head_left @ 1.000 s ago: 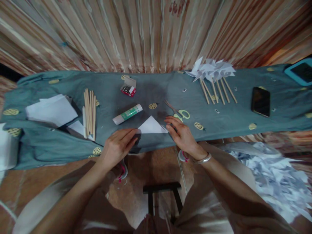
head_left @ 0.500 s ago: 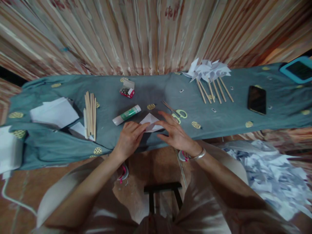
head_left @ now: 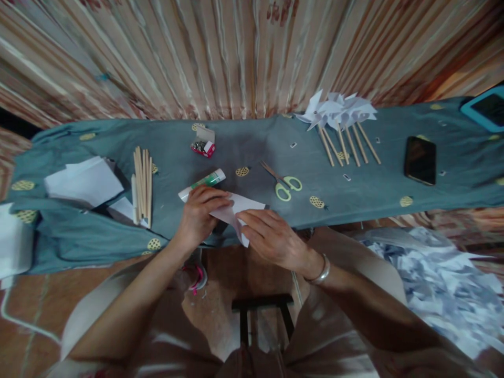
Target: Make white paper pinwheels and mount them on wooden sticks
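A partly folded white paper [head_left: 246,203] is held between both hands over the table's front edge. My left hand [head_left: 202,212] pinches its left side, fingers closed. At its right side my right hand [head_left: 273,236] grips the paper with fingers pressed together. A green and white glue stick [head_left: 207,180] lies just beyond my left hand, partly covered by it. Scissors with light green handles [head_left: 282,182] lie beyond my right hand. Farther back sits an open red box of small metal pieces [head_left: 203,145].
On the cloth-covered table [head_left: 252,142] are white paper sheets [head_left: 84,181] and wooden sticks [head_left: 142,184] at left, paper pinwheels [head_left: 340,113] and a phone [head_left: 420,160] at right. A blue-framed device [head_left: 488,109] is far right. White paper pieces [head_left: 449,283] are heaped below.
The paper has opened out from a small triangle and tilted. My right hand has moved down and closed on it. My left hand has shifted slightly left and up, covering part of the glue stick.
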A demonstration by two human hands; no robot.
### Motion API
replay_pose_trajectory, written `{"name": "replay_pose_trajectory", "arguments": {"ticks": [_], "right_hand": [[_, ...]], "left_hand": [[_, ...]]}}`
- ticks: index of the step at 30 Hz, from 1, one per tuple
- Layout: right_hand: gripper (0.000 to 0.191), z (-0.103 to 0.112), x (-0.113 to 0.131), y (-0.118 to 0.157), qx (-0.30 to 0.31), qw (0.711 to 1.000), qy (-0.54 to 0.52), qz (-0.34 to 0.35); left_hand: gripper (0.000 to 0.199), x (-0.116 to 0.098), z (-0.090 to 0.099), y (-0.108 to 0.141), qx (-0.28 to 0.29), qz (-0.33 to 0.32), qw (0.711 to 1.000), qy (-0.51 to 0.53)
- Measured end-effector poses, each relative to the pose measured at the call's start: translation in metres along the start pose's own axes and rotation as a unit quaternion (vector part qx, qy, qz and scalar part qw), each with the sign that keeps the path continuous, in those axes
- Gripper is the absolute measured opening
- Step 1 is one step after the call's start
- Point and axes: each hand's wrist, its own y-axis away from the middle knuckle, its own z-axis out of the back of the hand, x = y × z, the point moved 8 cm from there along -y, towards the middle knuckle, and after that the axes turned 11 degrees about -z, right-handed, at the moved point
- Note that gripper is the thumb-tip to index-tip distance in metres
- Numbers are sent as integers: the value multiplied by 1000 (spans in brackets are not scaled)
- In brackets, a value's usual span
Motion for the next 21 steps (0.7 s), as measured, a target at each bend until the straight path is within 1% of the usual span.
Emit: {"name": "replay_pose_trajectory", "arguments": {"ticks": [3, 6, 7, 9, 12, 14, 17, 21], "right_hand": [[25, -2, 0, -1, -14, 1000, 26, 1], [27, 0, -8, -1, -20, 998, 66, -11], [27, -1, -10, -1, -17, 997, 76, -14], [26, -4, -12, 0, 0, 997, 82, -14], [24, -12, -14, 2, 38, 997, 56, -22], [24, -17, -20, 3, 57, 997, 20, -47], [26, -21, -33, 8, 70, 992, -35, -96], [23, -23, -46, 15, 68, 985, -95, -127]], "left_hand": [[24, 0, -2, 3, 2, 1, 1000, 25], [33, -7, -1, 4, 7, -14, 1000, -11], [34, -11, -1, 5, 10, -26, 999, -28], [29, -20, -2, 5, 16, -50, 997, -56], [18, -28, -5, 8, 24, -74, 995, -69], [14, -30, -8, 11, 35, -77, 995, -59], [15, -31, -10, 17, 60, -73, 995, -40], [18, -34, -12, 24, 85, -68, 994, -10]]}}
